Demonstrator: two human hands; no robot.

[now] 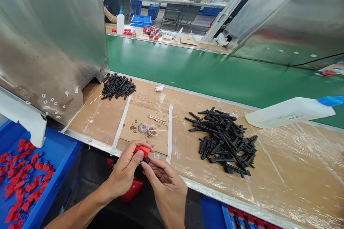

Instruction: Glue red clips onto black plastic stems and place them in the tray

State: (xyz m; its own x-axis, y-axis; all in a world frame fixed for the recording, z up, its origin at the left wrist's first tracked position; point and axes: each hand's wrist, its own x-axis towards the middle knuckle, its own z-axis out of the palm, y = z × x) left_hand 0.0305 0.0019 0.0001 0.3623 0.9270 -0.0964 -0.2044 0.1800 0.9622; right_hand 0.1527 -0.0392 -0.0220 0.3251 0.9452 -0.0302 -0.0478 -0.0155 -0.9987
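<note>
Pinched in my left hand (pixel 124 171) is a small red plastic part (pixel 142 149), held above the bench's front edge. My right hand (pixel 166 186) is closed at the fingertips on a small black plastic piece (pixel 146 159) that meets the underside of the red part. How far the black piece goes into the red one is hidden by my fingers. Just beyond my hands, a cardboard sheet (pixel 134 116) is taped down; it bears a small round clear dish (pixel 153 131) and several cotton swabs (pixel 157 119).
Black plastic parts lie in a large pile (pixel 225 139) to the right and a smaller pile (pixel 118 86) at left. A blue bin (pixel 67 150) holds red parts. A white bottle (pixel 287 112) stands at right. Beyond the green conveyor belt (pixel 166 64) sits a person (pixel 111 3).
</note>
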